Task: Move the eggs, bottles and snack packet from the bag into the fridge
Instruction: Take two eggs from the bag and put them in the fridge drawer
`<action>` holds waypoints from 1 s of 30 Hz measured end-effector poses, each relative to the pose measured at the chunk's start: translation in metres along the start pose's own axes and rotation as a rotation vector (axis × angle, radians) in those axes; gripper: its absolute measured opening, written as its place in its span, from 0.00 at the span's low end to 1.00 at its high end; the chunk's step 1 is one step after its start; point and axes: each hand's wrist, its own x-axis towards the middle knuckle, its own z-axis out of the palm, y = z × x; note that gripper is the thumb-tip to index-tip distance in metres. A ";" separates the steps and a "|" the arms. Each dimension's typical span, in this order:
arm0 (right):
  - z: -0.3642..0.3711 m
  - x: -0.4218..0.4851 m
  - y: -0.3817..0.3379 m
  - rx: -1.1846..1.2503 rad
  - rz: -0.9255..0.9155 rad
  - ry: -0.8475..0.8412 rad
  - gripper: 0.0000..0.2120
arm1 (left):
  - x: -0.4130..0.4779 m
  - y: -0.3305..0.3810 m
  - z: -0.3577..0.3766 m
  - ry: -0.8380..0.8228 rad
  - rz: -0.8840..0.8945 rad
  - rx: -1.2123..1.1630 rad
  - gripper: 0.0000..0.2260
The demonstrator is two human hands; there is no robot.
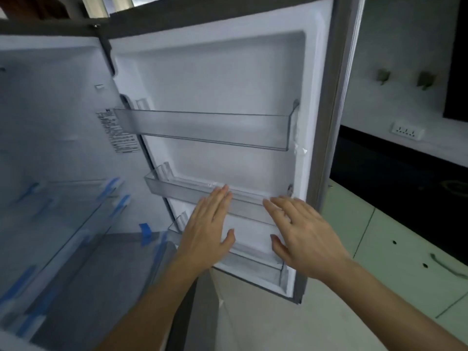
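The fridge stands open, its white door (228, 79) swung wide in front of me. Three clear door racks hang on it: an upper rack (202, 127), a middle rack (177, 191) and a lower rack (253, 259), and I see nothing in any of them. My left hand (207, 231) and my right hand (301, 236) are both stretched out flat with fingers spread, just in front of the middle and lower racks, holding nothing. No bag, eggs, bottles or snack packet appear in this view.
The fridge interior (50, 122) at the left has glass shelves (63, 211) fixed with blue tape strips. At the right are a dark countertop (405, 188), a white wall socket (406, 130) and pale green cabinet fronts (395, 249) with a handle.
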 end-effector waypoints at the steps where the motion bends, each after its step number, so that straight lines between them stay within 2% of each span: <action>1: 0.008 0.004 0.008 -0.011 0.001 -0.016 0.29 | 0.007 -0.005 0.002 -0.010 -0.018 0.027 0.34; 9: 0.058 0.055 0.071 -0.101 0.138 -0.022 0.32 | 0.052 -0.065 0.009 -0.097 -0.111 0.188 0.35; 16: 0.107 0.112 0.088 -0.034 0.084 -0.129 0.38 | 0.096 -0.092 0.030 -0.084 -0.032 0.252 0.35; 30: 0.160 0.178 0.173 0.173 0.042 -0.244 0.40 | 0.157 -0.086 0.073 -0.063 -0.236 0.337 0.39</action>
